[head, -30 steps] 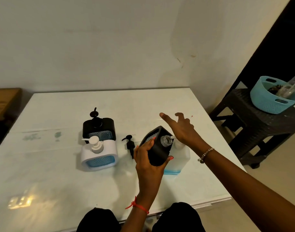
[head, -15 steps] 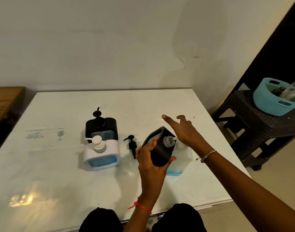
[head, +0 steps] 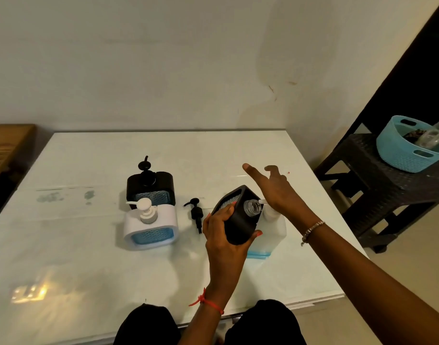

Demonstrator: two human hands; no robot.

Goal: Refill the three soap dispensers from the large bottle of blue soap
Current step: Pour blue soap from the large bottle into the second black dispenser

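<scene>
Toward the left of the white bench (head: 89, 158), a black square plastic dispenser (head: 150, 189) and a white square plastic dispenser (head: 150, 226) stand capped and show blue, so they are probably full. Next lies a loose black pump (head: 196, 212), off so its bottle can be filled. The left hand (head: 223, 236) wraps round the open black dispenser (head: 239, 217), tilting its neck to the spout of the large translucent bottle of blue soap (head: 272, 232). The right hand (head: 273, 191), fingers splayed straight, presses down on the bottle's pump and hides its head. Any flow is too small to see.

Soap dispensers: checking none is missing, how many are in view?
3. A black dispenser stands on the table, a white dispenser in front of it, and a pumpless black dispenser tilts in the left hand. None seems hidden.
</scene>
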